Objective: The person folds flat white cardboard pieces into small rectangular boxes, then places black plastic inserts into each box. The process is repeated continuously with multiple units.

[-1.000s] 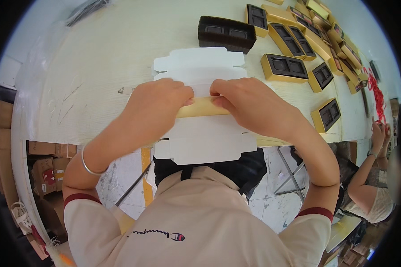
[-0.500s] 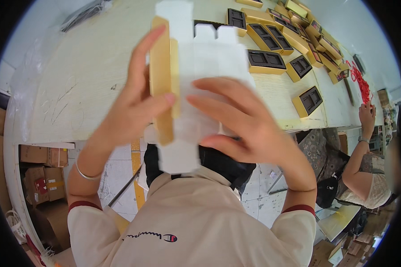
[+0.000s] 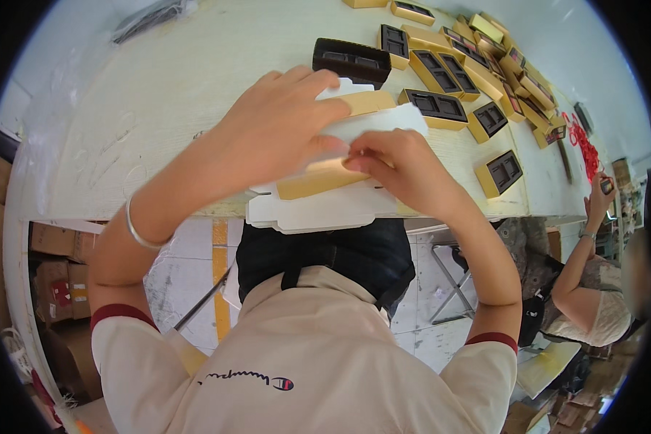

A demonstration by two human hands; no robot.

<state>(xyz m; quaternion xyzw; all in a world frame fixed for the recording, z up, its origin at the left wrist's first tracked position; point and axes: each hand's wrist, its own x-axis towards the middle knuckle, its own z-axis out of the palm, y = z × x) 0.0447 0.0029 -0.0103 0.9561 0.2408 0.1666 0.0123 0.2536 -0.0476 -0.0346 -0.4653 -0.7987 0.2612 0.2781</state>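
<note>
A partly folded carton [image 3: 318, 211], white with gold panels, lies at the table's front edge in front of me. My left hand [image 3: 286, 123] reaches across it from the left, its fingers curled over the far gold panel and its thumb on the near side. My right hand [image 3: 411, 172] pinches the carton's near gold wall close to its right end, thumb and forefinger together. The fingertips of both hands nearly meet over the middle. Just beyond the left hand stands a black compartment tray [image 3: 351, 64]. Part of the carton is hidden under my left hand.
Several gold boxes with black inserts [image 3: 434, 107] spread over the right of the table, piled up farther back. A bundle of red cord [image 3: 584, 148] lies at the far right, near a co-worker's hand [image 3: 600, 194]. Clear plastic [image 3: 40, 155] hangs at the left edge.
The carton has come down from upright in the air to lie crosswise on the table edge. My left hand has moved over its far side; my right hand has closed into a pinch.
</note>
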